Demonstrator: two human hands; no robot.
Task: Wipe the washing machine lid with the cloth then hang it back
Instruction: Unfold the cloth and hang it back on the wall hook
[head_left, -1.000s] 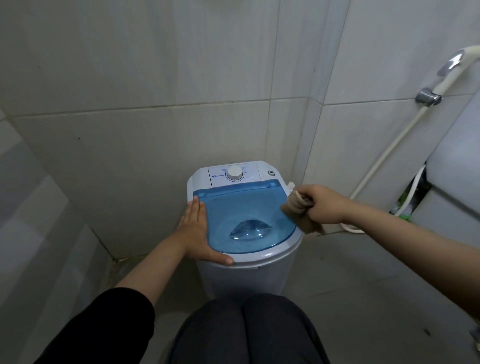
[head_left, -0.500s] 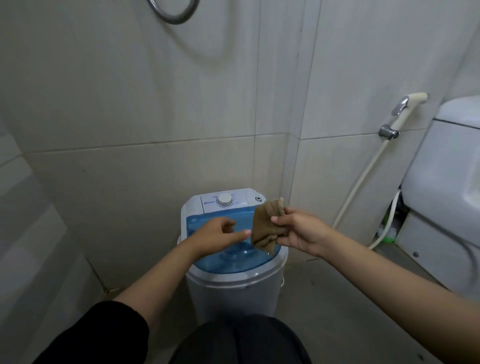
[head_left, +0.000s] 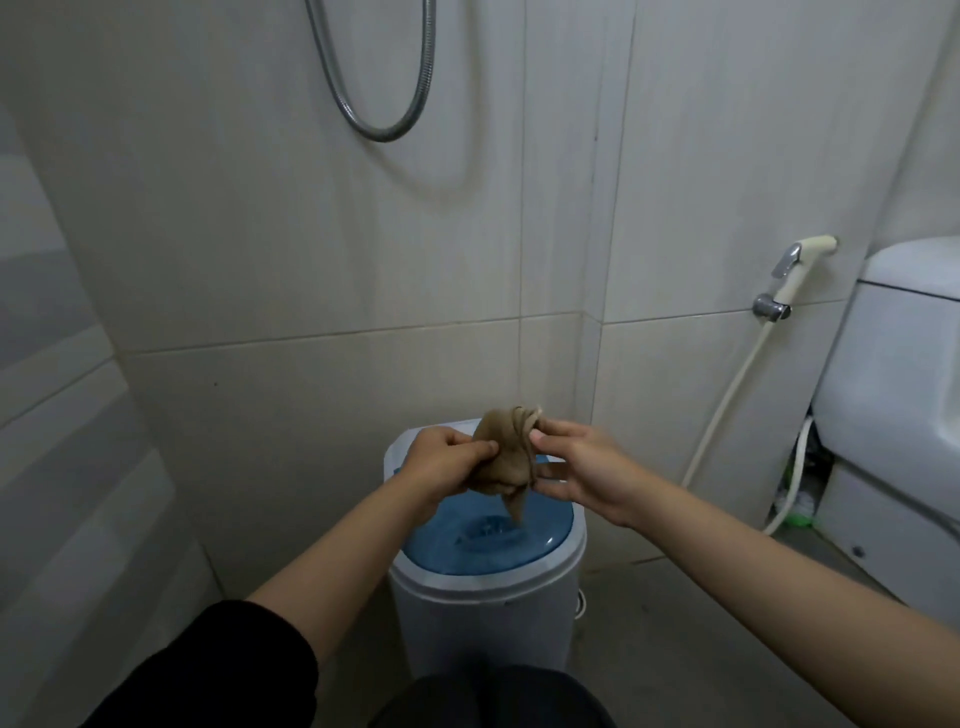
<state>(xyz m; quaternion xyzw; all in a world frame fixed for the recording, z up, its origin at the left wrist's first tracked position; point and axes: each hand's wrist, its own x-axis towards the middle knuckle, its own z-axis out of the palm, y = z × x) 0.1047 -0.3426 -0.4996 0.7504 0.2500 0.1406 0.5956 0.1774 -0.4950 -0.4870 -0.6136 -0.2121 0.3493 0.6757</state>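
Pale tiled walls (head_left: 260, 234) meet in a corner behind everything else, and a gray floor (head_left: 701, 649) spreads below to the right. A white toilet (head_left: 898, 415) stands at the right edge, partly cut off by the frame. In the corner sits a small white washing machine (head_left: 483, 613), its round body upright. Its blue see-through lid (head_left: 488, 540) lies closed and flat on top, with the drum showing dimly through it. A metal shower hose (head_left: 374, 104) hangs in a loop high on the back wall. A cream spray nozzle (head_left: 800, 270) rests in a holder on the right wall, and its thin hose (head_left: 727, 405) runs down toward the floor beside the toilet.

Two bare forearms reach forward from the bottom of the view, the left one coming out of a black sleeve (head_left: 208, 670). The left hand (head_left: 441, 467) and the right hand (head_left: 587, 473) are close together above the back half of the lid. Between them is a bunched tan cloth (head_left: 506, 457), held up in the air and clear of the lid. The left hand's fingers are curled closed on the cloth's left side. The right hand pinches its upper right edge between thumb and forefinger, while its other fingers stretch out loosely underneath. A loose end of the cloth hangs down toward the lid without touching it.
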